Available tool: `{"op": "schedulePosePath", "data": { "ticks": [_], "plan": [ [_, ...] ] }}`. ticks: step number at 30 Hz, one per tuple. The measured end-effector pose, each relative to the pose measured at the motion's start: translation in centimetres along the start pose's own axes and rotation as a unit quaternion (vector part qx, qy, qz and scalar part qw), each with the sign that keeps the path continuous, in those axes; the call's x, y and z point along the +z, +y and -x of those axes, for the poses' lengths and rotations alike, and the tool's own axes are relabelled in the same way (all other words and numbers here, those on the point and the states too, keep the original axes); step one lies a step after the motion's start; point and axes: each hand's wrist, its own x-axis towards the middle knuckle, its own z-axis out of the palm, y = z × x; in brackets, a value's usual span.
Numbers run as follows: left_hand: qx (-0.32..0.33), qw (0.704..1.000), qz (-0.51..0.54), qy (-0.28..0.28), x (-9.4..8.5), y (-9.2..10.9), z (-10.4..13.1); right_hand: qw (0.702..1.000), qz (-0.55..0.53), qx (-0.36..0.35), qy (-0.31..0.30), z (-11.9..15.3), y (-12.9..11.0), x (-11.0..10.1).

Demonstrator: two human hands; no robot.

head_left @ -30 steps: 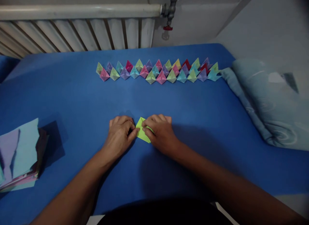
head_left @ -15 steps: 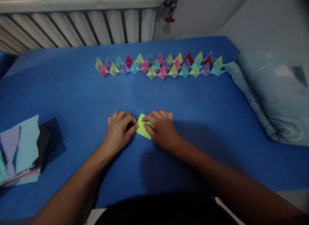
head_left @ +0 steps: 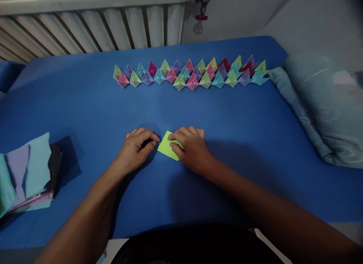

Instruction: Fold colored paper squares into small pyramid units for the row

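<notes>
Basically, folded yellow-green paper [head_left: 166,148] lies btwn hands: R hand [head_left: 191,146] curled nearly closed, thumb + index holding it; L hand [head_left: 135,147] just beside, thumb/index slightly apart, nothing visible held. Paper stack [head_left: 39,162] left of L hand; origami pcs [head_left: 179,83] beyond both.

Yellow-green paper [head_left: 166,147] partly hidden by right hand [head_left: 191,147]; radiator [head_left: 95,25] cut off.

lt dim | wht radiator [head_left: 95,25] w/ red valve [head_left: 201,17] | grey wall [head_left: 232,16]
</notes>
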Motion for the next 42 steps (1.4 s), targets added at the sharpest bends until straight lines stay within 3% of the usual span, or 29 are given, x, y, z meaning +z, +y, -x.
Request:
{"op": "schedulePosePath", "data": {
  "ticks": [10,22,30,35,39,42],
  "plan": [
    [-0.034,0.995,-0.09,-0.024,0.7,0.6,-0.4,1.0,0.006,-0.002,0.005,0.1,0.0,0.0],
    [-0.011,0.989,-0.14,-0.039,0.7,1.2,-0.9,0.999,0.01,-0.022,0.036,0.2,0.2,0.4],
    [-0.032,0.958,-0.233,-0.164,-0.4,3.6,-3.6,0.998,0.049,-0.024,0.032,-0.1,0.5,0.7],
    [-0.031,0.96,-0.222,-0.17,-0.3,3.7,-5.1,0.994,-0.087,-0.018,0.057,-0.4,1.7,0.2],
    [-0.019,0.962,-0.195,-0.189,-0.3,3.0,-6.6,0.958,-0.252,0.002,0.138,-0.9,3.1,-0.1],
    [-0.028,0.954,-0.201,-0.221,-0.5,3.1,-7.6,0.94,-0.296,0.031,0.165,-1.2,3.6,-0.3]
  ]
}}
